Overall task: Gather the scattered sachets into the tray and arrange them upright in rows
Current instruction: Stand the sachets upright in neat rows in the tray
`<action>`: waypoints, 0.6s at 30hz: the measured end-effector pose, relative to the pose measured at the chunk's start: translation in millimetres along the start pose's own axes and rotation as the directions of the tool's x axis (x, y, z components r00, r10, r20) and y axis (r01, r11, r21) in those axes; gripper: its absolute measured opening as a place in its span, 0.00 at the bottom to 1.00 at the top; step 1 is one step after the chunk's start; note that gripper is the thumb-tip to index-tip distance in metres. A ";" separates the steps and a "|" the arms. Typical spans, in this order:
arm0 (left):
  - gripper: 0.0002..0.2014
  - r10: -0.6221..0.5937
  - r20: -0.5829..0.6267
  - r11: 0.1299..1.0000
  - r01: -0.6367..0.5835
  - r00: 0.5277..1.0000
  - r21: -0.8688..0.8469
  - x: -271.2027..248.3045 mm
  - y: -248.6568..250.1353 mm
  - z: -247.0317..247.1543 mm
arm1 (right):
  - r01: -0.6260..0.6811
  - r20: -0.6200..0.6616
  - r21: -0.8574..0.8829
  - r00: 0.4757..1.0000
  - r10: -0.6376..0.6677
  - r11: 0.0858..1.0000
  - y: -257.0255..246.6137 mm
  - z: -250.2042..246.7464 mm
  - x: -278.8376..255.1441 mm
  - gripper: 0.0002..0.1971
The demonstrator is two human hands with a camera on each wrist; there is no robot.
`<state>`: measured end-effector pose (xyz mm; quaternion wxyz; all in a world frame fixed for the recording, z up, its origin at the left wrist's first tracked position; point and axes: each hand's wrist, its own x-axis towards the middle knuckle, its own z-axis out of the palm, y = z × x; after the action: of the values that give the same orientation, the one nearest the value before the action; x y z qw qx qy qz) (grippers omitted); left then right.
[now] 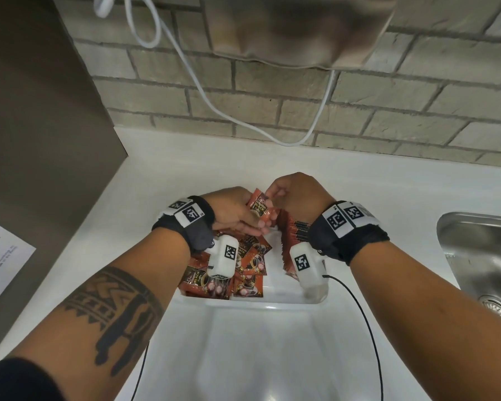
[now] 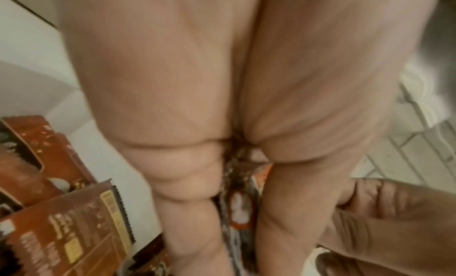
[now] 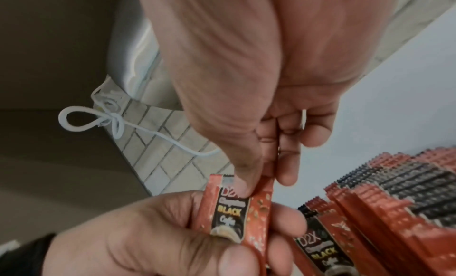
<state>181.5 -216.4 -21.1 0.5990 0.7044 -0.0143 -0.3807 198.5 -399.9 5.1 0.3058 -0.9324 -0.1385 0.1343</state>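
Red sachet pinched between both hands, seemingly above tray.

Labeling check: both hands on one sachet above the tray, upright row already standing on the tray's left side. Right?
Wrong side: in the head view the upright row stands on the right of the tray. Both hands, left hand and right hand, do hold the sachet.
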 end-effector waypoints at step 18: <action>0.27 0.082 -0.453 0.585 0.326 0.888 0.743 -4.1 -1.6 -0.5 | -0.027 -0.074 -0.133 0.997 0.017 0.991 -8.0 -6.3 6.9 0.11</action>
<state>178.2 -213.6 -20.4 0.1748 0.9632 0.0018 -0.2042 205.6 -394.8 13.8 0.2457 -0.9566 -0.1256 0.0938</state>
